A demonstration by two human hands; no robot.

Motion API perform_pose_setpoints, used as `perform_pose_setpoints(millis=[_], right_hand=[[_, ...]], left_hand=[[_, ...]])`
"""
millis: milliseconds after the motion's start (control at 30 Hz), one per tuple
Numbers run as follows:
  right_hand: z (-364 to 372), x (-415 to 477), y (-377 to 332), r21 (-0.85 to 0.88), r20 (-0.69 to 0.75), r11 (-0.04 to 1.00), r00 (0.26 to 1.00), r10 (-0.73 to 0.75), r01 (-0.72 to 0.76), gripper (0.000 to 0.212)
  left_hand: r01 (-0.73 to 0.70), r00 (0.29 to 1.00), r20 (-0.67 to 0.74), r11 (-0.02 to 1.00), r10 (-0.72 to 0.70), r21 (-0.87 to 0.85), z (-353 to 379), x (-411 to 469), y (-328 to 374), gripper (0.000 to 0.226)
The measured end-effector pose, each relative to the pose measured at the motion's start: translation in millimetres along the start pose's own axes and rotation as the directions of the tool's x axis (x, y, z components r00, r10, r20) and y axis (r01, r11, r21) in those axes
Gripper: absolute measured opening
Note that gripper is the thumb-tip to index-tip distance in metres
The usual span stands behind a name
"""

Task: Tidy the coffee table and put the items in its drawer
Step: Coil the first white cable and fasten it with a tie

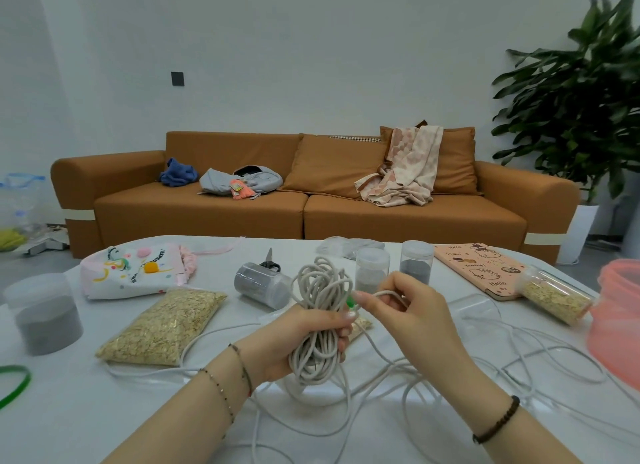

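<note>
My left hand (301,339) grips a wound bundle of pale grey rope (320,290) upright over the white coffee table (86,411). Just to its right, my right hand (405,311) pinches a strand of the same rope near the bundle's middle. The loose rest of the rope (450,366) trails in loops across the table to the right and toward me. A small green thing shows between the two hands; I cannot tell what it is. No drawer is in view.
On the table: a bag of oats (162,328), a jar of grey powder (45,314), a lying jar (263,285), two upright jars (372,269), scissors (270,261), a printed pouch (131,271), a pink notebook (481,266), an oat-filled jar (554,297), a pink basket (620,321). A brown sofa (304,214) stands behind.
</note>
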State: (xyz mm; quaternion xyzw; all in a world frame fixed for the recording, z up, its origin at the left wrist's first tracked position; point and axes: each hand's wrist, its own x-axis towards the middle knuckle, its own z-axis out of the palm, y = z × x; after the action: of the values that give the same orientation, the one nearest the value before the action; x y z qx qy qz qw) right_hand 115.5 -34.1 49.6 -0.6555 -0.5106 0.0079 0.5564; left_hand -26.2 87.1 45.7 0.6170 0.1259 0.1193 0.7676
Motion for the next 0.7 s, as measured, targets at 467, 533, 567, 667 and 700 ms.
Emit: perform_pose_setpoints(millis=[467,533,567,667,700], right_hand=[[0.1,3.5,2.9,0.219,0.035,0.96,0.985,0.168,-0.171,0.043],[2.3,1.9,3.6,0.17,0.001,0.978,0.993,0.121,-0.119,0.04],[2.6,1.5,3.8,0.154,-0.02,0.983,0.994,0.105,-0.101,0.039],[-0.9,2.6,4.1,0.144,-0.099,0.986,0.99,0.103,-0.088,0.036],[-2.2,3.3,3.7,0.136,-0.129,0.987,0.986,0.102,-0.084,0.035]], left_hand=[[-0.243,0.89,-0.422,0.963,0.175,-0.113,-8.9,7.2,1.9,0.02],[-0.238,0.898,-0.402,0.966,0.178,-0.105,-7.0,7.2,0.3,0.018],[-0.229,0.906,-0.383,0.969,0.179,-0.088,-4.7,6.4,-1.1,0.018],[-0.196,0.913,-0.353,0.979,0.202,0.054,3.3,6.7,-7.2,0.02],[-0.19,0.913,-0.34,0.973,0.225,0.134,6.3,6.5,-9.0,0.016]])
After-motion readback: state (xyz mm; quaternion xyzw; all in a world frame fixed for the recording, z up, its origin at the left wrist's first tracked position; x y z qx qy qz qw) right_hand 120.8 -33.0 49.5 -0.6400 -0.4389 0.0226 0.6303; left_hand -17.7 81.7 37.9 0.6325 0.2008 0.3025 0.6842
